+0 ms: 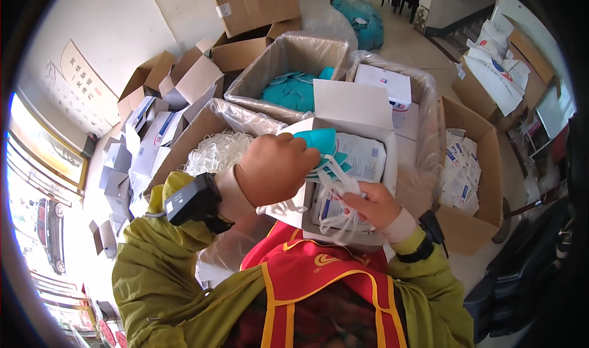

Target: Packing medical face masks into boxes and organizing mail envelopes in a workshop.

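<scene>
Over an open white carton (391, 158), my left hand (276, 167) is closed on a small stack of teal face masks (320, 141), gripped at their left edge. White straps (334, 188) hang from the masks toward my right hand (375, 207), which pinches them with thumb and fingers. Inside the carton lie white printed packets (363, 155), partly covered by the masks and straps. The carton's lid flap (353, 103) stands up at the back. My left fingertips are turned away and partly hidden.
Left of the carton, a bin holds loose white straps (218, 155). Behind stands a plastic-lined box (245, 84) of teal masks. Closed white cartons (383, 84) sit in another lined box. A cardboard box (472, 225) at right holds small packets (461, 170). Opened cartons (153, 127) pile up at left.
</scene>
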`<action>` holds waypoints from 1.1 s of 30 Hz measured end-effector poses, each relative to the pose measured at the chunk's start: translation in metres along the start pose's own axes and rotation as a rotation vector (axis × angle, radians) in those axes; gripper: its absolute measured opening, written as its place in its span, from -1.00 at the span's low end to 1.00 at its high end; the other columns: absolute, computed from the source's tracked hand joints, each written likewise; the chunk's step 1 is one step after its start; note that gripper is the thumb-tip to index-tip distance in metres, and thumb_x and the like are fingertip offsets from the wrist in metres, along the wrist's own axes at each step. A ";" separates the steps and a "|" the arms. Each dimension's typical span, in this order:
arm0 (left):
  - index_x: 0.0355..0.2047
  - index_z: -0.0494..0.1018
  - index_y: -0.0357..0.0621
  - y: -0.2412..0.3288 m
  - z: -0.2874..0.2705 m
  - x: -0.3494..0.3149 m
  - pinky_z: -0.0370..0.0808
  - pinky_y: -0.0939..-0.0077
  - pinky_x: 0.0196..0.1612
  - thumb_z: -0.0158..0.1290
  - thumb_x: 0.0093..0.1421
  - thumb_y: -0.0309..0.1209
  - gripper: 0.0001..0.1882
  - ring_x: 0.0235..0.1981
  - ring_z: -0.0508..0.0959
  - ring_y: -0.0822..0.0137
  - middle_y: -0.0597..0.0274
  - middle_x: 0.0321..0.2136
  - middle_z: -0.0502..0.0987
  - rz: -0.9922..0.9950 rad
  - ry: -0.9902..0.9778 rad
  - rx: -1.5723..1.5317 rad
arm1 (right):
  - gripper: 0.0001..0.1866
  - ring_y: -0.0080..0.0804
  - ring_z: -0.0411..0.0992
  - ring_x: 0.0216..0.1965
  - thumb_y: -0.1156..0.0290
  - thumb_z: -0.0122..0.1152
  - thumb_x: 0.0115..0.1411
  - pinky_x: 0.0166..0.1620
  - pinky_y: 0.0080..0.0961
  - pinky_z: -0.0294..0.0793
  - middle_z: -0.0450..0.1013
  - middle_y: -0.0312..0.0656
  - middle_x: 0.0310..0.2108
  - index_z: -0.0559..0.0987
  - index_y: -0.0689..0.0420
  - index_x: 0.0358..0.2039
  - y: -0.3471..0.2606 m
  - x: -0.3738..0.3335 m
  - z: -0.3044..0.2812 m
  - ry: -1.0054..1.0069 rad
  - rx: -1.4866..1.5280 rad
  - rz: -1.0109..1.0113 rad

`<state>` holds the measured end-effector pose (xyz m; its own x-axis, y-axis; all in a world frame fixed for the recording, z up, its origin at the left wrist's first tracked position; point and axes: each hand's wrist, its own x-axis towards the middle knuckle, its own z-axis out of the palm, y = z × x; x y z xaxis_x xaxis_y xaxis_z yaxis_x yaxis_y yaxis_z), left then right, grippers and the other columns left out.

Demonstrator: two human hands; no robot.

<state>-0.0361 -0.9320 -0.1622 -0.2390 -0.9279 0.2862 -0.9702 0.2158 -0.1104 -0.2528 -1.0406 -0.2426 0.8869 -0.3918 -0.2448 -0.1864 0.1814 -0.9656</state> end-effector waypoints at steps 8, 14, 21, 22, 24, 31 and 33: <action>-0.34 0.43 -0.10 0.034 0.024 0.003 0.50 0.18 -0.32 0.18 -0.07 -0.25 -0.69 -0.38 0.57 0.04 0.09 -0.47 0.52 -0.014 -0.267 -0.422 | -0.77 -0.57 0.38 -0.57 0.38 0.23 0.17 -0.51 -0.65 0.30 0.50 -0.28 -0.49 0.59 0.17 -0.17 -0.038 -0.012 0.006 -0.011 -0.302 -0.501; -0.36 0.40 -0.14 0.041 -0.010 -0.023 0.48 0.26 -0.46 0.11 -0.05 -0.34 -0.76 -0.48 0.56 0.10 0.15 -0.52 0.47 0.329 -0.239 -0.551 | -0.82 -0.44 0.41 -0.64 0.30 0.13 0.14 -0.59 -0.49 0.42 0.25 -0.31 -0.69 0.39 0.04 -0.53 -0.062 -0.065 0.015 -0.057 -1.518 -0.856; -0.47 0.31 -0.09 0.059 -0.072 -0.050 0.40 0.48 -0.63 0.02 0.02 -0.38 -0.88 -0.58 0.45 0.34 0.30 -0.60 0.32 0.518 -0.229 -0.564 | -0.75 -0.43 0.42 -0.66 0.22 0.33 -0.04 -0.65 -0.50 0.36 0.39 -0.32 -0.61 0.43 0.01 -0.61 -0.096 -0.131 0.010 -0.346 -1.173 -0.625; -0.48 0.30 -0.09 0.056 -0.071 -0.052 0.39 0.51 -0.64 0.02 0.02 -0.39 -0.88 -0.58 0.45 0.37 0.31 -0.60 0.31 0.513 -0.241 -0.613 | -0.74 -0.40 0.44 -0.65 0.21 0.34 -0.02 -0.64 -0.50 0.38 0.42 -0.31 -0.59 0.44 0.01 -0.61 -0.093 -0.134 0.006 -0.377 -1.130 -0.581; -0.48 0.30 -0.09 0.056 -0.079 -0.053 0.39 0.51 -0.64 0.03 0.02 -0.38 -0.87 -0.58 0.44 0.38 0.31 -0.60 0.31 0.517 -0.240 -0.597 | -0.73 -0.37 0.46 -0.63 0.18 0.34 0.01 -0.62 -0.49 0.41 0.46 -0.30 -0.55 0.45 0.01 -0.60 -0.091 -0.139 0.005 -0.412 -1.102 -0.520; -0.46 0.36 -0.04 0.018 -0.096 -0.077 0.42 0.45 -0.61 0.08 -0.04 -0.36 -0.85 -0.57 0.47 0.35 0.32 -0.59 0.33 0.446 -0.302 -0.596 | -0.76 -0.33 0.42 -0.65 0.24 0.35 -0.01 -0.61 -0.46 0.38 0.44 -0.29 -0.58 0.47 0.03 -0.60 -0.086 -0.143 -0.020 -0.433 -1.125 -0.477; -0.46 0.39 -0.03 -0.010 -0.103 -0.087 0.43 0.40 -0.61 0.13 -0.14 -0.34 -0.79 -0.58 0.48 0.30 0.31 -0.62 0.34 0.086 -0.399 -0.323 | -0.88 -0.42 0.45 -0.62 0.33 0.23 0.09 -0.56 -0.41 0.41 0.40 -0.28 -0.62 0.53 0.07 -0.41 -0.073 -0.151 -0.039 -0.220 -1.105 -0.318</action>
<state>-0.0098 -0.8217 -0.0881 -0.3455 -0.9328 -0.1028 -0.9257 0.3208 0.2002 -0.3900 -1.0295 -0.1385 0.9936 -0.0940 -0.0623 -0.1128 -0.8220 -0.5582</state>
